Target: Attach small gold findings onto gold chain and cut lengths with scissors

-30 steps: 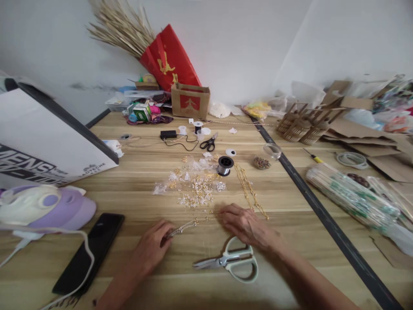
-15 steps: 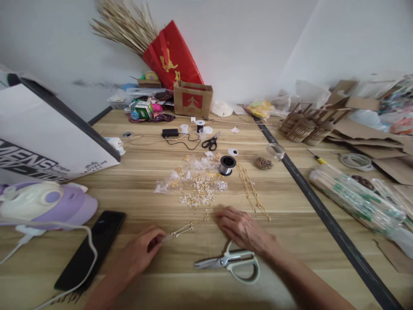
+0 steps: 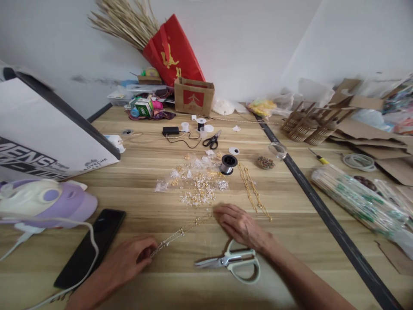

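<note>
A thin gold chain with small clear beads (image 3: 180,231) runs slantwise over the wood between my two hands. My left hand (image 3: 137,255), low on the left, is closed and pinches one end of it. At the other end my right hand (image 3: 238,224) has its fingers bent together over the chain; its fingertips are partly hidden. Scissors with pale green handles (image 3: 243,265) lie just below my right hand, blades pointing left. Beyond the hands is a loose heap of clear and gold beads (image 3: 201,189). Another gold chain (image 3: 250,189) lies doubled to its right.
A spool of wire (image 3: 229,165) stands behind the beads, with black scissors (image 3: 212,140) farther back. A black phone (image 3: 92,247) and its white cable lie left. A dish of brown beads (image 3: 266,162) and packaged sticks (image 3: 355,198) are on the right.
My left hand has drawn down and to the left with its end of the chain, so a longer stretch shows between the hands. My right hand has hardly moved.
</note>
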A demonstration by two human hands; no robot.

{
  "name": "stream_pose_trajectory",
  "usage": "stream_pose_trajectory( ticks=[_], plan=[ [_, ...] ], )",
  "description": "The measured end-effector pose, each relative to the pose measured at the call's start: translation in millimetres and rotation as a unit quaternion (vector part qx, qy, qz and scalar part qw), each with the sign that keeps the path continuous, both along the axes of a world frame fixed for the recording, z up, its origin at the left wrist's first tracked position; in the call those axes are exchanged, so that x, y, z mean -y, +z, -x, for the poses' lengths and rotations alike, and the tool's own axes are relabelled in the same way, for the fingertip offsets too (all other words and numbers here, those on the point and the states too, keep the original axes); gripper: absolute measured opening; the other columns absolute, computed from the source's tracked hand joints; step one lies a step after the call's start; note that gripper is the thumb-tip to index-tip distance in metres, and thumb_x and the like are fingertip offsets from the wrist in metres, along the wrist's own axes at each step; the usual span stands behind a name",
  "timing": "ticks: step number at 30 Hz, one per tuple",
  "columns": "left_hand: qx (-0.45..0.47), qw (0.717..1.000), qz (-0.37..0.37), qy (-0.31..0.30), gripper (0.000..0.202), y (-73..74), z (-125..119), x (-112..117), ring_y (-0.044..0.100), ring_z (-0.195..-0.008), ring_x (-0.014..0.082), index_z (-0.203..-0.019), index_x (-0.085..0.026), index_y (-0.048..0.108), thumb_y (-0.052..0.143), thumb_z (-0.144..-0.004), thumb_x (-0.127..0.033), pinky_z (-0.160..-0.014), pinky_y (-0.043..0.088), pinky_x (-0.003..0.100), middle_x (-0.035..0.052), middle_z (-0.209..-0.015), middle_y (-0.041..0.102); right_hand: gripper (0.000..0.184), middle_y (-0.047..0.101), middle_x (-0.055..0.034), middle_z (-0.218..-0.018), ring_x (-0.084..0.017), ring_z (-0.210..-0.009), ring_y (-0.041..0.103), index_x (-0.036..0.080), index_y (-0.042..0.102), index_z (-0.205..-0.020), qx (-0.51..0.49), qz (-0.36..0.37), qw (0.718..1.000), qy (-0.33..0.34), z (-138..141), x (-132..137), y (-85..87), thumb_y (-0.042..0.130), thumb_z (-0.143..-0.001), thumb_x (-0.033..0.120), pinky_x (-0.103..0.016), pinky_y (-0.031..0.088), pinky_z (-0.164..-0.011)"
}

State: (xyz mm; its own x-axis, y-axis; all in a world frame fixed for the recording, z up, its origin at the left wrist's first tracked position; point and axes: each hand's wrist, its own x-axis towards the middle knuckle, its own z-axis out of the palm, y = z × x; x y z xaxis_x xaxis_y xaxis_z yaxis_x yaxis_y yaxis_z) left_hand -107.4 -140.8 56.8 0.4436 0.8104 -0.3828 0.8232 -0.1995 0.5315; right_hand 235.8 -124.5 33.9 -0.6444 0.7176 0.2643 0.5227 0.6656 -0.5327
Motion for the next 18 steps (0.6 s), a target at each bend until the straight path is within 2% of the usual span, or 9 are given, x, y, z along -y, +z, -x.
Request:
stream_pose_trajectory(
  ticks=[2, 6, 11, 14, 16, 18],
  plan=[
    [0.0, 1.0, 0.002, -0.015, 0.012, 5.5, -1.8, -3.1, 0.058, -0.068, 0.0163, -0.076, -0.022, 0.062, 0.051, -0.075, -0.026, -0.064, 0.039, 0.022, -0.0008, -0.072, 0.064, 0.016, 0.061, -0.01, -0.105, -0.019, -0.098, 0.056, 0.018, 0.057, -0.093, -0.043, 0.041, 0.998, -0.029, -1.8, -0.9, -1.6, 0.041, -0.092, 0.017, -0.035, 0.046, -0.086],
    [0.008, 0.999, -0.039, -0.018, 0.025, 17.7, -16.5, -16.6, 0.059, -0.078, 0.0176, -0.081, -0.021, 0.062, 0.041, -0.086, -0.033, -0.071, 0.04, 0.025, 0.0017, -0.081, 0.065, 0.014, 0.059, -0.0051, -0.082, -0.016, -0.075, 0.056, 0.017, 0.055, -0.084, -0.136, 0.119, 0.976, -0.124, -11.9, -3.8, -0.3, 0.045, -0.091, 0.025, -0.027, 0.046, -0.068],
    [0.054, 0.994, -0.091, -0.013, 0.025, 27.5, -48.4, -38.4, 0.058, -0.082, 0.0188, -0.088, -0.021, 0.062, 0.04, -0.087, -0.033, -0.075, 0.041, 0.028, 0.0035, -0.088, 0.066, 0.022, 0.043, 0.0028, -0.06, -0.009, -0.05, 0.038, 0.017, 0.052, -0.078, -0.262, 0.2, 0.913, -0.242, -39.3, -10.6, 12.5, 0.051, -0.087, 0.038, -0.021, 0.031, -0.044],
    [0.085, 0.992, -0.09, -0.032, 0.021, 29.3, -69.6, -49.0, 0.058, -0.079, 0.0172, -0.085, -0.019, 0.063, 0.043, -0.085, -0.027, -0.073, 0.041, 0.027, 0.0029, -0.085, 0.065, 0.022, 0.034, 0.0055, -0.054, -0.007, -0.044, 0.027, 0.018, 0.053, -0.079, -0.342, 0.216, 0.872, -0.276, -58.6, -11.8, 27.1, 0.057, -0.083, 0.04, -0.02, 0.021, -0.04],
    [0.095, 0.99, -0.092, -0.042, 0.022, 26.8, -82.1, -55.1, 0.058, -0.076, 0.0163, -0.082, -0.018, 0.063, 0.043, -0.084, -0.024, -0.071, 0.041, 0.025, 0.0026, -0.082, 0.065, 0.022, 0.027, 0.007, -0.051, -0.007, -0.043, 0.021, 0.02, 0.052, -0.077, -0.404, 0.22, 0.847, -0.267, -71.0, -8.8, 38.8, 0.06, -0.081, 0.04, -0.02, 0.016, -0.039],
    [0.103, 0.988, -0.094, -0.063, 0.022, 21.3, -92.5, -60.4, 0.057, -0.073, 0.0152, -0.081, -0.018, 0.064, 0.043, -0.084, -0.023, -0.068, 0.04, 0.024, 0.0016, -0.078, 0.064, 0.023, 0.022, 0.0074, -0.051, -0.007, -0.042, 0.019, 0.021, 0.051, -0.073, -0.432, 0.223, 0.836, -0.255, -84.0, -2.3, 50.1, 0.062, -0.079, 0.04, -0.021, 0.016, -0.04]
  ],
)
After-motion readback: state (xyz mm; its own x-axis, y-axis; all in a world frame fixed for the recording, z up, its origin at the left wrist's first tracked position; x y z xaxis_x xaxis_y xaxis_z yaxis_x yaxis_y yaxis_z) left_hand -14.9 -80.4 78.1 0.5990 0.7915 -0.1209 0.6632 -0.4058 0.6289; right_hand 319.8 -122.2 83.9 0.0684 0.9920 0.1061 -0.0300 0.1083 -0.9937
